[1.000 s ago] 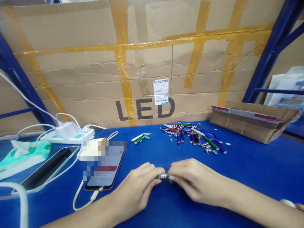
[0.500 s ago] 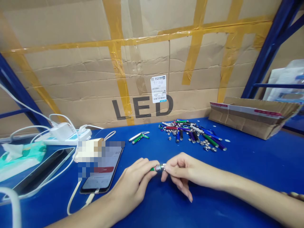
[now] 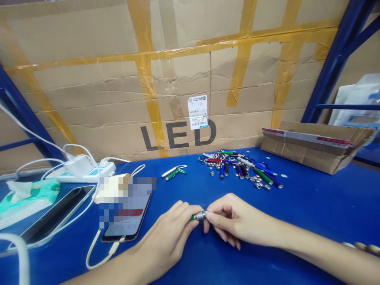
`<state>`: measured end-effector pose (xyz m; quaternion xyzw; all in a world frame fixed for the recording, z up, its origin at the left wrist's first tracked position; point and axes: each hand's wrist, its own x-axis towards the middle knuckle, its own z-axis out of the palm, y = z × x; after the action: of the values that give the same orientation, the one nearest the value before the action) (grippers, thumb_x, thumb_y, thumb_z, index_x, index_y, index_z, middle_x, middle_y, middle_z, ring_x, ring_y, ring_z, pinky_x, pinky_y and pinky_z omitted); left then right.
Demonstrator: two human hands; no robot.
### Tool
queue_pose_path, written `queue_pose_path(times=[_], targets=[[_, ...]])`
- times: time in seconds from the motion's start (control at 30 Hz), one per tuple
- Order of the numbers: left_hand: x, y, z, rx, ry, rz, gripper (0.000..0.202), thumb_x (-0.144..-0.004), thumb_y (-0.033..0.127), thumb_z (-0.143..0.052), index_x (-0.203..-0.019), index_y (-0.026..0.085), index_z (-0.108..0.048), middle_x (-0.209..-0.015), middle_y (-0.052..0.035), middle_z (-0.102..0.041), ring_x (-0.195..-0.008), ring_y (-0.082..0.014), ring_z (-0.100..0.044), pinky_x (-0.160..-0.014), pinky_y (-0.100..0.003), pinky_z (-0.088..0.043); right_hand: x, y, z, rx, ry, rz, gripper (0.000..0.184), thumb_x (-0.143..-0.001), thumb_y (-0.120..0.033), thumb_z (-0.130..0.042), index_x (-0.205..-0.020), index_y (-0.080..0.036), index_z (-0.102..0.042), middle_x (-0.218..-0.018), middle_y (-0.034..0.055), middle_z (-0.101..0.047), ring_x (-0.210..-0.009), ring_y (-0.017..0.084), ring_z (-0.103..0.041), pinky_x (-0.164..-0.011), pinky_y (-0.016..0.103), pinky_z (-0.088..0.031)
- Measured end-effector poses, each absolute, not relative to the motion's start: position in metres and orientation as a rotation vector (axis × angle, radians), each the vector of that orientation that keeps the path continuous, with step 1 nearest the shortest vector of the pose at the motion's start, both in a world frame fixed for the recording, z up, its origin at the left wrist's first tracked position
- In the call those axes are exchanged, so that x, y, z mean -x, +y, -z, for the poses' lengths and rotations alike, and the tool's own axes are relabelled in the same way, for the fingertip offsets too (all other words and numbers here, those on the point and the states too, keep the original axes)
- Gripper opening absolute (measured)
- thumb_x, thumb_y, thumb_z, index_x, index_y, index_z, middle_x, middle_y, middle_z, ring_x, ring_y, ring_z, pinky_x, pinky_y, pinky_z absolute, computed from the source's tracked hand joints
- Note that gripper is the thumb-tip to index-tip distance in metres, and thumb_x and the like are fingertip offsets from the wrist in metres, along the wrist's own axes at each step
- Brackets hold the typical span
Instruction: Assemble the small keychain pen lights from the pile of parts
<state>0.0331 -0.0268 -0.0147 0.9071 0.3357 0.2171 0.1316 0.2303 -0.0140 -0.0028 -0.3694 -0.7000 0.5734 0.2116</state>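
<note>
My left hand (image 3: 175, 227) pinches a small green penlight (image 3: 198, 216) between thumb and fingers. Its silver end with a printed band points right; the rest is hidden in the hand. At that end, the thumb and forefinger of my right hand (image 3: 230, 217) are closed on a small silver end cap (image 3: 205, 213), mostly covered by the fingertips. Beyond the hands lie a silver penlight (image 3: 168, 172) and a green one (image 3: 172, 175), side by side. Farther right is a pile of coloured penlights (image 3: 237, 162), with small silver end pieces (image 3: 259, 184) scattered along its front.
A phone (image 3: 130, 209) on a cable, a second phone (image 3: 59, 211), a tissue pack (image 3: 44, 194) and a white power strip (image 3: 103, 170) occupy the left. An open cardboard box (image 3: 303, 150) stands back right. A large taped carton (image 3: 178, 79) walls off the blue table's rear.
My right fingertips and the silver cap have come closer against the penlight's end. Both hands sit slightly lower, and more of the penlight's banded end shows.
</note>
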Motion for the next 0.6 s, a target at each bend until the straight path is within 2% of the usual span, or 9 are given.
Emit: queue_pose_path(times=[0.17, 0.37, 0.47, 0.6], targets=[[-0.0344, -0.028, 0.0137, -2.671, 0.939, -0.618, 0.016, -0.094, 0.022, -0.034, -0.095, 0.023, -0.05, -0.087, 0.0002, -0.062, -0.076, -0.0148, -0.053, -0.08, -0.027, -0.041, -0.2265, -0.02, 0.0008, 1.013, -1.956, -1.618, 0.032, -0.083, -0.04, -0.05, -0.069, -0.012, -0.058, -0.045, -0.006, -0.045, -0.033, 0.003, -0.04, -0.032, 0.011, -0.035], [-0.0366, -0.0265, 0.0105, -2.649, 0.961, -0.586, 0.027, -0.096, 0.022, -0.028, -0.082, 0.022, -0.051, -0.086, 0.0005, -0.063, -0.074, -0.0146, -0.052, -0.076, -0.026, -0.04, -0.2255, -0.0212, 0.001, 1.017, -2.027, -1.544, 0.031, -0.086, -0.037, -0.047, -0.073, -0.012, -0.062, -0.047, -0.0055, -0.047, -0.035, 0.003, -0.04, -0.036, 0.011, -0.035], [-0.0369, -0.0258, 0.0088, -2.6, 0.954, -0.577, 0.027, -0.096, 0.022, -0.028, -0.083, 0.023, -0.052, -0.087, 0.0009, -0.062, -0.077, -0.0147, -0.052, -0.075, -0.025, -0.04, -0.2252, -0.0204, 0.0011, 1.004, -2.038, -1.515, 0.029, -0.086, -0.03, -0.045, -0.07, -0.012, -0.062, -0.047, -0.0051, -0.047, -0.035, 0.003, -0.04, -0.036, 0.012, -0.034], [-0.0358, -0.0263, 0.0099, -2.518, 0.932, -0.543, 0.022, -0.095, 0.022, -0.03, -0.092, 0.025, -0.052, -0.093, 0.0004, -0.06, -0.086, -0.0154, -0.053, -0.076, -0.024, -0.04, -0.2235, -0.0199, 0.0006, 1.011, -2.059, -1.38, 0.026, -0.079, -0.017, -0.043, -0.061, -0.013, -0.06, -0.043, -0.0056, -0.044, -0.035, 0.004, -0.039, -0.037, 0.012, -0.033]])
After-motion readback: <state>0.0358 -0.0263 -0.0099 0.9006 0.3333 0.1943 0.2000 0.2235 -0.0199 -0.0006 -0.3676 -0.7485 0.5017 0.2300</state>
